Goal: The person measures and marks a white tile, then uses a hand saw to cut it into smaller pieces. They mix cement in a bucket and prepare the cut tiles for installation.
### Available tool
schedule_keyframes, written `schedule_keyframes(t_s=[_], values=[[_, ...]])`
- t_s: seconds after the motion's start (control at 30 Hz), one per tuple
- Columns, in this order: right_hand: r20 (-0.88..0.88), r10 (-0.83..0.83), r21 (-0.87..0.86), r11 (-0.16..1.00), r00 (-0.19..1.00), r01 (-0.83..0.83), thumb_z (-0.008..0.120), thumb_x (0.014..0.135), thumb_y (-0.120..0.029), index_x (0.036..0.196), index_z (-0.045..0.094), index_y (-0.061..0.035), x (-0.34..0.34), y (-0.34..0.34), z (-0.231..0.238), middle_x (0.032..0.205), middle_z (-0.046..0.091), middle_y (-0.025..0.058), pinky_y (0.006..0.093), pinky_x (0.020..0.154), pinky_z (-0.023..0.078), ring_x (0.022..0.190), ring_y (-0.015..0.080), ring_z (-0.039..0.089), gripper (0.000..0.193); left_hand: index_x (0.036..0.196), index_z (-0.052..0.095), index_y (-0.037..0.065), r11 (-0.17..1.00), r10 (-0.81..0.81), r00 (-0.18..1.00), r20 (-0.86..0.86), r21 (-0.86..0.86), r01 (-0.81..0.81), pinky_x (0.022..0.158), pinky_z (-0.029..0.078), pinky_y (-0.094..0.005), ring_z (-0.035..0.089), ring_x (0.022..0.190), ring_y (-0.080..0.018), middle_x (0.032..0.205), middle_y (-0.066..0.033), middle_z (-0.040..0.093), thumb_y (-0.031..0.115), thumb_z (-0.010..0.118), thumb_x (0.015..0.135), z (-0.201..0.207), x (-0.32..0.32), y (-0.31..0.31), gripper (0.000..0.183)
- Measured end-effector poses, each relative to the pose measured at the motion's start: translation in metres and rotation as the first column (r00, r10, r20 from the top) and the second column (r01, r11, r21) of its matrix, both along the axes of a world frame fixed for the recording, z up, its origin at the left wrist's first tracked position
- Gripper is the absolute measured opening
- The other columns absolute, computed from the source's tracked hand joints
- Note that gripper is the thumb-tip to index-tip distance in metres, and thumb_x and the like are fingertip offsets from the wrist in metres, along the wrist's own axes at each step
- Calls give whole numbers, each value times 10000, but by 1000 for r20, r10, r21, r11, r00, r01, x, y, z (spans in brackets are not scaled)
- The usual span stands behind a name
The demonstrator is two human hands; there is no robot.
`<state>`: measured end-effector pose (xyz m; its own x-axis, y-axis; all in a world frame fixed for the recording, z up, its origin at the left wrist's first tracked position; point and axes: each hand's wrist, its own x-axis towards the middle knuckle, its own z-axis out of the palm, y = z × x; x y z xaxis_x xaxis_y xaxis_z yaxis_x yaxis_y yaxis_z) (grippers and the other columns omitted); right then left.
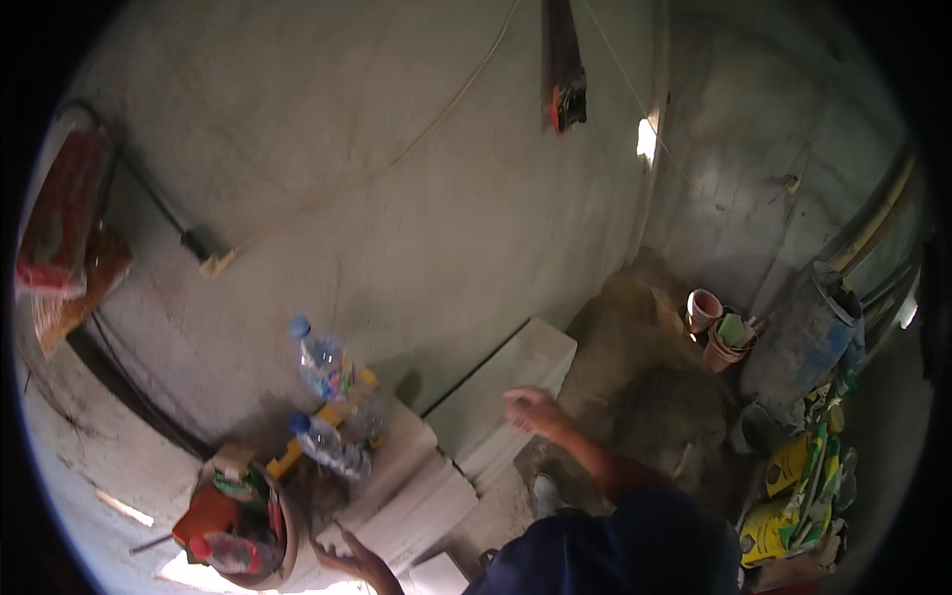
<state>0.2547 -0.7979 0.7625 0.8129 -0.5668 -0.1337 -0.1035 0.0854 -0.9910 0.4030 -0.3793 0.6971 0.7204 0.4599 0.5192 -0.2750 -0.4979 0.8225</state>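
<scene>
My left hand [354, 559] is at the lower edge, its fingers spread and nothing in them. It is beside a round tub [290, 540] packed with odds and ends, including a bottle with a red cap [236, 553]. My right hand [535, 411] hovers over or rests on a long pale slab [506, 397] against the wall; contact cannot be made out. Its fingers are loosely bent, with no object visible in them. Between the hands lies a second pale slab [421, 511]. Two clear plastic bottles with blue caps, one upright [322, 365] and one tilted [332, 448], are near a yellow bar [288, 459].
A brown mound [635, 347] fills the corner. To the right are terracotta pots [704, 309], a blue-grey drum [803, 337] and yellow-green bags [788, 496]. A handsaw [565, 89] hangs on the wall; wrapped red packets [64, 218] hang at far left.
</scene>
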Motion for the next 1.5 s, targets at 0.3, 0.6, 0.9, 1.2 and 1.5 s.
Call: schedule_keyframes(t_s=[0.3,0.6,0.9,1.2,1.5], values=[[489,-541,-142,724,684,675,674,961,-242,1297,617,-30,16,-396,179,1067,703,91,349,706,592,858,207,694,401,1293,650,88,573,-348,532,-772,274,772,1019,467,-459,612,1142,-358,1152,-167,693,336,491,993,-40,-61,-117,421],[651,-375,-506,433,660,746,668,822,-118,1409,501,60,131,-639,321,1170,690,226,345,952,502,1066,297,673,635,1040,687,7,366,-910,394,-130,199,909,769,533,-348,665,831,-237,974,-138,684,58,717,909,138,-17,-443,145],[668,-196,-350,768,718,536,639,811,-46,1406,500,59,125,-620,362,1064,695,155,306,807,526,928,200,664,620,1123,671,9,177,-984,151,91,481,859,765,549,-334,666,886,-250,1048,-167,681,39,709,900,311,40,-602,228],[754,-382,-366,433,535,824,635,770,-101,1016,595,45,150,-615,381,944,681,261,417,821,522,913,396,683,289,1187,668,29,374,-927,249,280,671,640,858,528,-387,635,966,-253,1108,-150,652,112,697,924,414,78,-679,277],[803,-236,-205,753,547,625,548,787,124,1139,648,46,130,-638,398,1028,720,125,343,723,536,877,210,666,374,1409,566,141,730,-491,458,741,637,-248,912,469,-415,571,1085,-262,1208,-125,587,258,730,925,547,138,-716,524]])
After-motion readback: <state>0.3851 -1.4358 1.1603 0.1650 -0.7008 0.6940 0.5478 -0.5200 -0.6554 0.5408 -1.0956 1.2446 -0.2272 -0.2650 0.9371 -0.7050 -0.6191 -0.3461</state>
